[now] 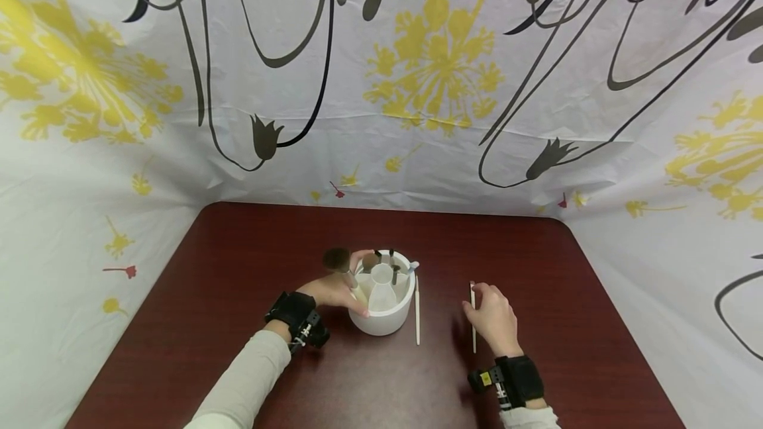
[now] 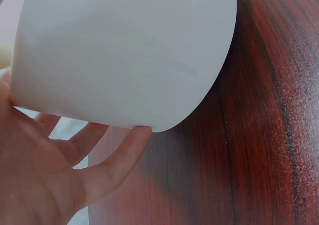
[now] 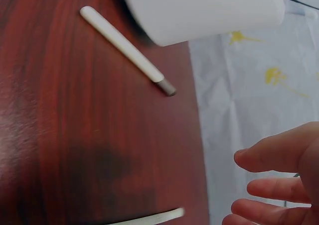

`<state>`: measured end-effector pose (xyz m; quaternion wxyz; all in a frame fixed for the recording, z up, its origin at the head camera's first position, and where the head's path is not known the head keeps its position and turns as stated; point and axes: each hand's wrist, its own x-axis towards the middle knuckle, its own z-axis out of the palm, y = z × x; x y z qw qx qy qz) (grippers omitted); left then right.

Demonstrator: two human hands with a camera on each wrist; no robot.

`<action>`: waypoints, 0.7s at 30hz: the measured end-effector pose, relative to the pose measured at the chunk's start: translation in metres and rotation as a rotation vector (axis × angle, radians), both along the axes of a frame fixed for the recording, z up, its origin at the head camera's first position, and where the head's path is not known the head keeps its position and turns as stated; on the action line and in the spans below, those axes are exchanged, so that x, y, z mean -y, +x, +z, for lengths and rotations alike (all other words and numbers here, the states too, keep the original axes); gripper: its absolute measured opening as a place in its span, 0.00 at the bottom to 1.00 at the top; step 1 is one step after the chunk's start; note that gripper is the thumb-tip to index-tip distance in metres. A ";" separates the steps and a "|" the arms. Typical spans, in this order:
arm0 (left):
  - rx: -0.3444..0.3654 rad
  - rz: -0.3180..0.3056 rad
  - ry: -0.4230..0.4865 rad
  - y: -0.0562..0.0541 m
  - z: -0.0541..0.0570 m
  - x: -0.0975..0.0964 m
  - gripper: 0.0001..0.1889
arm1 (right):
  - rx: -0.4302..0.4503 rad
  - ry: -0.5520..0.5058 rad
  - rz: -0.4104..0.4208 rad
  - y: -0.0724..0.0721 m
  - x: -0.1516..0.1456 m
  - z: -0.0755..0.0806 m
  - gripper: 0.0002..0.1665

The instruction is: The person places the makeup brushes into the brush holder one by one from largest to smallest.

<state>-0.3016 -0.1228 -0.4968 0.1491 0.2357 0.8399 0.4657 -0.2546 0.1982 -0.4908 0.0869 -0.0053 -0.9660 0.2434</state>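
A white round brush holder [image 1: 381, 324] with inner compartments stands near the middle of the table, several makeup brushes in it. My left hand [image 1: 335, 291] grips its left side, thumb toward the front; the left wrist view shows fingers [image 2: 117, 160] against the white wall. A large fluffy brush [image 1: 336, 259] leans out over that hand. Just right of the holder lies a slim white-handled brush [image 1: 418, 316]. Farther right, my right hand [image 1: 495, 316] hovers by another thin white brush [image 1: 474, 341]. In the right wrist view its fingers [image 3: 271, 153] are spread apart, holding nothing.
The dark red wood-grain table [image 1: 286, 237] has rounded far corners. A white cloth [image 1: 417, 171] with yellow and grey plant prints hangs behind and at the sides. Black camera bands [image 1: 520, 379] sit on both wrists.
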 end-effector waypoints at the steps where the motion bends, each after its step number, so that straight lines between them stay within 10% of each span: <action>1: 0.001 -0.002 0.000 0.000 0.000 0.000 0.59 | 0.012 0.003 -0.003 0.000 -0.001 -0.002 0.23; 21: -0.019 0.014 -0.019 0.001 0.000 0.000 0.59 | 0.103 -0.007 -0.031 0.001 -0.009 -0.030 0.22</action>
